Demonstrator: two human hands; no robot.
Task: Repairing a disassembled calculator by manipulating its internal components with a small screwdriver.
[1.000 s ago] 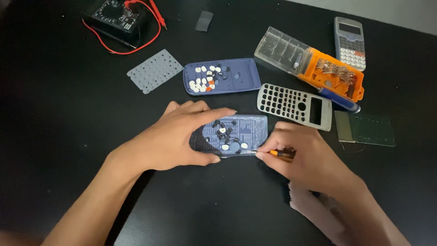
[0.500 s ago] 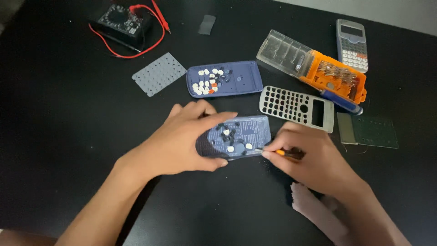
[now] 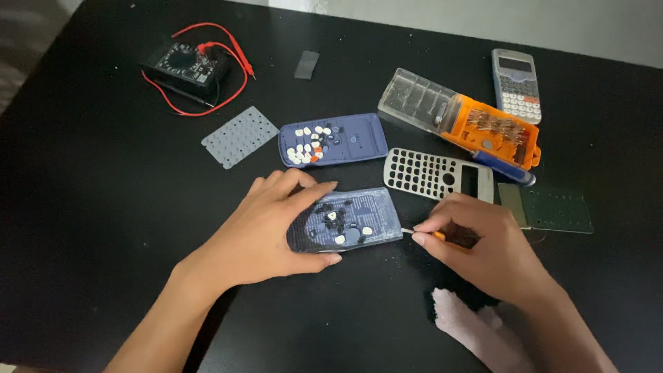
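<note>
Head view: my left hand [image 3: 259, 231] has its grip closed around a blue calculator shell [image 3: 352, 221] lying mid-worktop [image 3: 103, 228], loose keys inside. My right hand [image 3: 483, 249] pinches a small screwdriver [image 3: 423, 233], tip at the shell's right edge. A grey keypad frame [image 3: 436, 174] lies just beyond.

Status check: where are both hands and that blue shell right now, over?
Left hand clamped on blue calculator shell, loose keys inside. Right hand holds small orange-handled screwdriver, tip at shell's right edge. Grey faceplate just behind, apart.
</note>
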